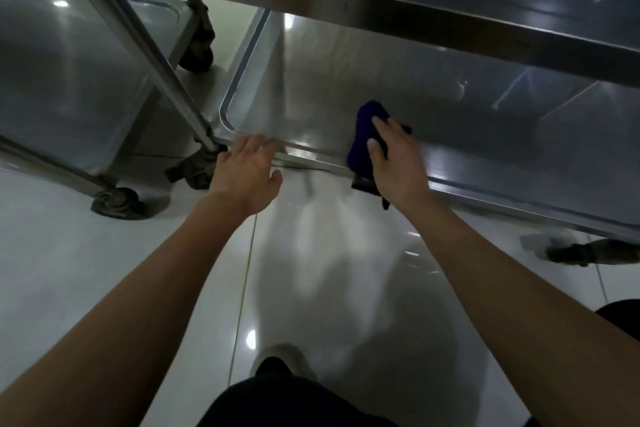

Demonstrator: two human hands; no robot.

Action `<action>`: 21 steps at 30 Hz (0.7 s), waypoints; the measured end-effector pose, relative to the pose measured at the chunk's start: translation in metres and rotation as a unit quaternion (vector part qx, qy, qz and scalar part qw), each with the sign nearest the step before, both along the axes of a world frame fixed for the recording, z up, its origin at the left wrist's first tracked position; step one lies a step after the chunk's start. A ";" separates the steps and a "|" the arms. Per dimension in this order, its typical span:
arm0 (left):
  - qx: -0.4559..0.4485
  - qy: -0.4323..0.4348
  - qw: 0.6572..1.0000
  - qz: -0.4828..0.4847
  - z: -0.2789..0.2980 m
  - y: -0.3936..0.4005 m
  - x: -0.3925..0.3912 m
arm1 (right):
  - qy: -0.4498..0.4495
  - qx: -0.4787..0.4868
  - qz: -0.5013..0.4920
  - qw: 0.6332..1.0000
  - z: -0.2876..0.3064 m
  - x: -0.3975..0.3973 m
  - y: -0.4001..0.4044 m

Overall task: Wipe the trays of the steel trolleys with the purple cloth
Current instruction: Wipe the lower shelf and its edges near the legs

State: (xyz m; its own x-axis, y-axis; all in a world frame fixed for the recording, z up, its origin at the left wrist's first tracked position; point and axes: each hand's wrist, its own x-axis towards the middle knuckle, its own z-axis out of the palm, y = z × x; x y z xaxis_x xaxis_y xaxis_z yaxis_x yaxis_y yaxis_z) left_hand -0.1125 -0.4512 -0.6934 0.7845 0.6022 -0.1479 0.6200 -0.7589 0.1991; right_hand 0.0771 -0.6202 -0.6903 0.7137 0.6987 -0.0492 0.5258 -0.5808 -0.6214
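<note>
Both hands are working the lower tray (242,80): right hand (398,163) is gripping the soft, bunchable purple cloth (363,128) at its near rim, left hand (246,170) is hovering open beside it.

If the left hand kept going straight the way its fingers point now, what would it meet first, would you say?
Most likely the near rim of the lower tray. The left hand is open, fingers aimed at that edge beside the trolley leg; whether it already touches is unclear.
</note>
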 end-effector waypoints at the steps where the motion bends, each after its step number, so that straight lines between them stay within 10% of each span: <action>1: -0.004 0.015 1.000 0.003 -0.005 0.002 0.002 | 0.015 -0.034 0.020 0.999 -0.008 -0.002 0.001; 21: 0.004 -0.014 1.000 0.025 -0.014 0.011 0.004 | -0.070 -0.074 0.045 0.994 -0.046 -0.010 -0.022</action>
State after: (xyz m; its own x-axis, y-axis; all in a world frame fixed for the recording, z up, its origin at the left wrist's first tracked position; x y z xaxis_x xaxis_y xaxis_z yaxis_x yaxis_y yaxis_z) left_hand -0.1088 -0.4401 -0.7079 0.7576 0.6413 -0.1219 0.6511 -0.7292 0.2106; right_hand 0.0673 -0.6417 -0.7362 0.6557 0.7524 -0.0620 0.6546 -0.6076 -0.4498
